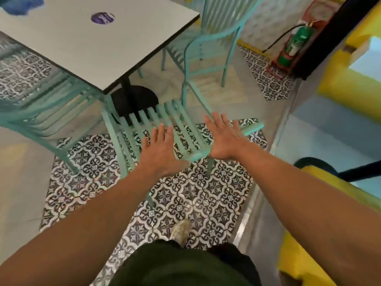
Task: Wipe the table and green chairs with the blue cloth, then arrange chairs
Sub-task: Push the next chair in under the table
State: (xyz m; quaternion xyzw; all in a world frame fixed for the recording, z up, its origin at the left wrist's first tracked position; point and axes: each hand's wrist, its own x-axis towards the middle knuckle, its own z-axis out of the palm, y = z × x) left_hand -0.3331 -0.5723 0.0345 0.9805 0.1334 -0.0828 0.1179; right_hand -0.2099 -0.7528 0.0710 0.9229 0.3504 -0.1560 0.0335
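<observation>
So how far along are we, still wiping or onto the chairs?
Wiping looks over: the blue cloth lies on the white square table, in neither hand. In hand: the open left hand and right hand reach over the near green slatted metal chair. Left: arranging it; whether the other chairs are set can't be told.
</observation>
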